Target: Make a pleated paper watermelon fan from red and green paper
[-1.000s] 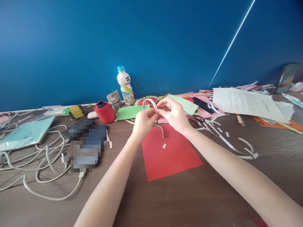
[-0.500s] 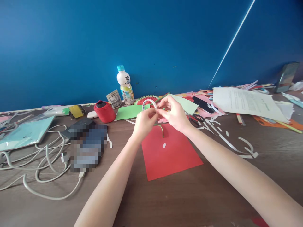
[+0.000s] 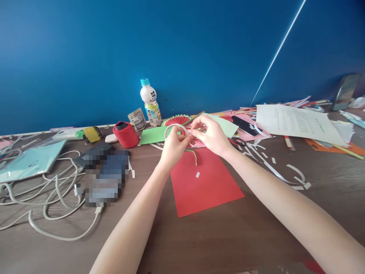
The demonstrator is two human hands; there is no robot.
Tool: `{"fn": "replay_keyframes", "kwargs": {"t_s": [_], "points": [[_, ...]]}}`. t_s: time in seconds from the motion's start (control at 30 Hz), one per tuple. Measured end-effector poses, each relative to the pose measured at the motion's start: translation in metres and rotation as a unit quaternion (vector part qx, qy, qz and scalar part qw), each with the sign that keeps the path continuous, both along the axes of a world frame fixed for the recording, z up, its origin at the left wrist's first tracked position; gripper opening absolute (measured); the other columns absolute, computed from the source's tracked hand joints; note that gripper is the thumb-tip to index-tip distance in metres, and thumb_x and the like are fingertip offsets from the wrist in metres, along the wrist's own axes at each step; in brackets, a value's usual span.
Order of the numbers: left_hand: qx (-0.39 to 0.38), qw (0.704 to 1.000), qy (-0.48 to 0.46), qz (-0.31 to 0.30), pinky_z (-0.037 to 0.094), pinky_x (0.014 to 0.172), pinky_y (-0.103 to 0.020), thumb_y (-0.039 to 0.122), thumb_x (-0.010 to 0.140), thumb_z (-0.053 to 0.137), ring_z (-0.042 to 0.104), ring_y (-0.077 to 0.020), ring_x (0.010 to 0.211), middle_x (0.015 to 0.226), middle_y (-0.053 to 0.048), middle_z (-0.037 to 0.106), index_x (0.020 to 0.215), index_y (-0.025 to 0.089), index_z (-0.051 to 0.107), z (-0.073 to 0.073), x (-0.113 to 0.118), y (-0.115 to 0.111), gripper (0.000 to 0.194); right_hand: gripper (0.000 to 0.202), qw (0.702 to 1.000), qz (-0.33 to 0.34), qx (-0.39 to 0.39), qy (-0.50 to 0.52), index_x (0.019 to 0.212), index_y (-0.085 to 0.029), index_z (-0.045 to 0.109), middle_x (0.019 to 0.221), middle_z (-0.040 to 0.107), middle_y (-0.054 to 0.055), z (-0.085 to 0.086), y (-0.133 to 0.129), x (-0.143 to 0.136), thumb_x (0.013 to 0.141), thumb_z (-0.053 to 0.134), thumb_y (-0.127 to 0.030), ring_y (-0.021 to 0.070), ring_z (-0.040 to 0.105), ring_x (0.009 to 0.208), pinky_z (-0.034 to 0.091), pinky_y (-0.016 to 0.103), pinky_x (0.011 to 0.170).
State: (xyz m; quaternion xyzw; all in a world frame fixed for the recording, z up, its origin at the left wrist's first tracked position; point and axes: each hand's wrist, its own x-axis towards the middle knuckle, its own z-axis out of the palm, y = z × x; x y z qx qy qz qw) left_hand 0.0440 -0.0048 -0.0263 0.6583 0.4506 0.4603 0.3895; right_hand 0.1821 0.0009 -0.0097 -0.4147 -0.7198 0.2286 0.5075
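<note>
My left hand (image 3: 176, 146) is closed on a white ring-shaped roll (image 3: 167, 131), which looks like tape, above the far edge of a red paper sheet (image 3: 208, 190). Close by on the right, my right hand (image 3: 209, 135) has its thumb and forefinger pinched near the roll's edge; whatever lies between them is too small to make out. On the red sheet are a small white piece (image 3: 197, 175) and a thin curved green strip (image 3: 195, 156). Behind the hands sits a pleated red and green paper fan (image 3: 178, 120).
A bottle (image 3: 152, 104), a red roll (image 3: 126, 135) and green paper (image 3: 151, 136) stand or lie behind. Cables (image 3: 57, 190) and a blurred dark object (image 3: 108, 179) are left. Scissors (image 3: 238, 142), white strips (image 3: 270, 167) and a printed sheet (image 3: 299, 123) are right.
The white roll and my left hand's fingers have shifted and turned slightly left, opening a small gap from my right fingertips. More of the red fan shows.
</note>
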Motion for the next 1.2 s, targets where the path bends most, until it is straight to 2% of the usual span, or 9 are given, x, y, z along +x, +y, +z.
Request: {"fn": "replay_keyframes", "kwargs": {"t_s": [0.3,0.57,0.67,0.77,0.83,0.93,1.0,1.07,1.2], "points": [[-0.003,0.999,-0.014,0.033,0.042,0.049,-0.021,0.036,0.075,0.058,0.059,-0.0126,0.048,0.056,0.004,0.064,0.082,0.023,0.030,0.005,0.002,-0.004,0.032,0.010,1.000,0.023,-0.003,0.017,0.070,-0.019,0.051,0.077,0.057,0.000,0.002,0.004,0.006,0.074,0.058,-0.025,0.0145,0.055,0.075,0.047,0.033,0.071],[-0.029,0.998,-0.036,-0.048,0.043,0.051,-0.021,0.032,0.077,0.056,0.058,-0.0120,0.049,0.046,0.007,0.054,0.091,0.021,0.046,0.015,0.002,-0.009,0.020,0.009,0.999,0.036,-0.015,0.004,0.074,-0.020,0.049,0.075,0.056,-0.002,0.004,0.003,0.007,0.076,0.055,-0.026,0.0120,0.055,0.069,0.047,0.029,0.066],[-0.058,0.996,-0.038,-0.051,0.043,0.050,-0.021,0.034,0.074,0.059,0.057,-0.0110,0.047,0.054,0.003,0.061,0.085,0.019,0.051,0.019,0.001,-0.009,0.020,0.012,1.000,0.019,-0.010,-0.015,0.084,-0.019,0.050,0.081,0.057,0.000,0.011,0.005,0.016,0.076,0.055,-0.027,0.0119,0.055,0.068,0.046,0.027,0.062],[-0.070,0.994,-0.078,-0.041,0.045,0.050,-0.022,0.036,0.072,0.061,0.057,-0.0103,0.047,0.064,-0.001,0.067,0.086,0.018,0.053,0.019,-0.001,-0.007,0.025,0.015,0.993,-0.035,-0.065,-0.096,0.091,-0.019,0.051,0.078,0.059,0.002,0.019,0.009,0.038,0.077,0.050,-0.025,0.0135,0.057,0.068,0.044,0.027,0.060],[-0.071,0.992,-0.098,-0.029,0.046,0.050,-0.023,0.039,0.071,0.062,0.058,-0.0109,0.048,0.068,-0.002,0.068,0.088,0.019,0.053,0.018,-0.004,-0.005,0.028,0.010,0.962,-0.085,-0.123,-0.227,0.081,-0.018,0.055,0.082,0.061,0.004,0.021,0.015,0.057,0.072,0.051,-0.020,0.0154,0.057,0.072,0.043,0.026,0.061],[-0.073,0.992,-0.100,-0.006,0.044,0.047,-0.022,0.041,0.071,0.061,0.059,-0.0117,0.049,0.072,-0.002,0.069,0.090,0.019,0.052,0.017,-0.008,-0.003,0.030,0.016,0.835,-0.153,-0.303,-0.433,0.078,-0.020,0.059,0.077,0.063,0.005,0.018,0.024,0.085,0.063,0.056,-0.015,0.0189,0.057,0.064,0.039,0.029,0.054],[-0.077,0.992,-0.096,0.001,0.044,0.045,-0.021,0.040,0.072,0.060,0.060,-0.0120,0.050,0.073,-0.003,0.069,0.091,0.020,0.052,0.017,-0.010,-0.002,0.029,0.023,0.772,-0.165,-0.363,-0.495,0.083,-0.020,0.059,0.075,0.062,0.006,0.014,0.028,0.096,0.060,0.059,-0.016,0.0218,0.058,0.065,0.038,0.030,0.052],[-0.084,0.992,-0.090,0.001,0.044,0.045,-0.021,0.038,0.073,0.058,0.061,-0.0125,0.053,0.075,-0.003,0.069,0.091,0.019,0.052,0.018,-0.012,-0.001,0.026,0.031,0.747,-0.169,-0.386,-0.514,0.091,-0.020,0.057,0.078,0.063,0.007,0.010,0.029,0.100,0.060,0.061,-0.020,0.0231,0.058,0.066,0.039,0.030,0.051],[-0.093,0.992,-0.087,-0.016,0.044,0.046,-0.021,0.030,0.073,0.055,0.062,-0.0133,0.057,0.081,-0.004,0.069,0.095,0.019,0.052,0.017,-0.014,0.000,0.024,0.051,0.736,-0.180,-0.392,-0.522,0.109,-0.019,0.049,0.085,0.063,0.010,0.008,0.026,0.093,0.060,0.060,-0.019,0.0231,0.058,0.067,0.040,0.030,0.050]]}}
